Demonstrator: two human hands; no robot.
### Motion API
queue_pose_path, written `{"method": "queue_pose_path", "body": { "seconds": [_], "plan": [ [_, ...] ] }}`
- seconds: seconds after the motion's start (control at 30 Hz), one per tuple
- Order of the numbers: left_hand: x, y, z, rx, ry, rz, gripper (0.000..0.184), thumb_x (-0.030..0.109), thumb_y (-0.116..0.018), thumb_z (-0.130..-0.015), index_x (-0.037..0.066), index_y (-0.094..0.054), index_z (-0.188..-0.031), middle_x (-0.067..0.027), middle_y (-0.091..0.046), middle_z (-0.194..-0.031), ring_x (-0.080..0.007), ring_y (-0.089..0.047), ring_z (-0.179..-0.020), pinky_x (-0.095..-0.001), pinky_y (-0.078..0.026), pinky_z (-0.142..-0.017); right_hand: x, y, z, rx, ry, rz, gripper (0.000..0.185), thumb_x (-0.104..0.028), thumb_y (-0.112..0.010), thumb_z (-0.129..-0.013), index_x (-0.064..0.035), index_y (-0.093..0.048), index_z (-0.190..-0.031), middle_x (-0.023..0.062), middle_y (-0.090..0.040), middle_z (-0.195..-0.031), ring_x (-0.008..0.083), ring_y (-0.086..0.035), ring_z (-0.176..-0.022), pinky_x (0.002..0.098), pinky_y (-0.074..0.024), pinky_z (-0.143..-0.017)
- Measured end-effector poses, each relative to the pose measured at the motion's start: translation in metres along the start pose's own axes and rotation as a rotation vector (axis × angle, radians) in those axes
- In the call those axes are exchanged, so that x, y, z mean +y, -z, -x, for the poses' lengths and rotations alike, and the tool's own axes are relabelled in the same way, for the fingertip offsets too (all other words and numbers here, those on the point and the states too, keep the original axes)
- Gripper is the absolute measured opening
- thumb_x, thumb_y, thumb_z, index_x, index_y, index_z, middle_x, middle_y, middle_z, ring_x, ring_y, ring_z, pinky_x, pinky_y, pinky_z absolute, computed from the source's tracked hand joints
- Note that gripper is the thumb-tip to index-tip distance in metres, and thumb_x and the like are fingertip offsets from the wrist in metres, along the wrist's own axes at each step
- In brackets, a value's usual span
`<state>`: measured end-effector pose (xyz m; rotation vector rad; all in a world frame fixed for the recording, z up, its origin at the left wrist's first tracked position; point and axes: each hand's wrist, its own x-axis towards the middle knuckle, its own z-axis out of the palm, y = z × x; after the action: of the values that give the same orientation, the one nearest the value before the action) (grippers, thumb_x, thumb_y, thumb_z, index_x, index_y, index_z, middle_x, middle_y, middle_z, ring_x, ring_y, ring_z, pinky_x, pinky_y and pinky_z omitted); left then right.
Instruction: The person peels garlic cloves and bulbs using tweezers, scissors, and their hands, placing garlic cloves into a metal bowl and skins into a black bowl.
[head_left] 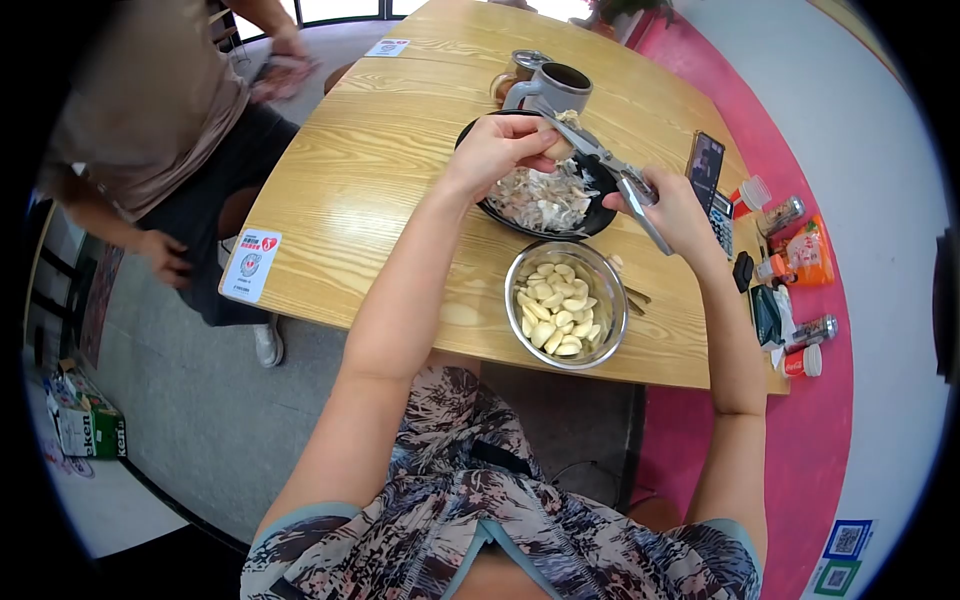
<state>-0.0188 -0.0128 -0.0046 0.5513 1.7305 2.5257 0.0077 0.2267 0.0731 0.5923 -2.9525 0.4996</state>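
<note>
My left hand (508, 150) pinches a garlic clove (559, 149) over a black plate (606, 205). In my right hand (672, 207) is a pair of scissors (622, 172), its blades pointing up and left against the clove. Whether the blades are fully closed is hard to make out. Papery garlic skins (545, 205) are heaped on the plate below. Nearer to me stands a metal bowl (615, 330) holding several peeled garlic cloves (556, 305).
A grey mug (562, 88) and a lidded jar (528, 62) stand behind the plate. To the right are a propped phone (705, 165), a calculator (721, 228), spice jars (780, 215) and an orange packet (808, 252). Another person (165, 130) stands beyond the table's left edge.
</note>
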Motion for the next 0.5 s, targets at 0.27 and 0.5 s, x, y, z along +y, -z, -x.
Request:
{"method": "queue_pose_path", "body": {
  "seconds": [0.27,0.5],
  "plan": [
    [0.001,0.013,-0.002,0.013,-0.019,-0.167,0.03,0.02,-0.062,-0.091,0.001,-0.064,-0.114,-0.0055,-0.068,-0.095,-0.0097,-0.063,-0.077,-0.0228,-0.052,-0.075,0.011,0.016,-0.001,-0.101,-0.086,-0.106,0.062,-0.057,-0.075,-0.068,0.0034,-0.062,-0.079,0.0081,-0.056,-0.063,0.0168,-0.053,-0.058,0.0312,-0.0413,-0.054],
    [-0.002,0.012,-0.003,0.016,-0.034,-0.126,0.029,0.018,-0.063,-0.09,0.001,-0.063,-0.114,-0.0066,-0.067,-0.097,-0.0116,-0.064,-0.082,-0.0248,-0.053,-0.078,0.067,0.013,0.023,0.008,-0.185,-0.114,0.057,-0.052,-0.08,-0.066,0.0011,-0.061,-0.077,0.0065,-0.054,-0.063,0.0144,-0.051,-0.059,0.0303,-0.0412,-0.056]
  ]
}}
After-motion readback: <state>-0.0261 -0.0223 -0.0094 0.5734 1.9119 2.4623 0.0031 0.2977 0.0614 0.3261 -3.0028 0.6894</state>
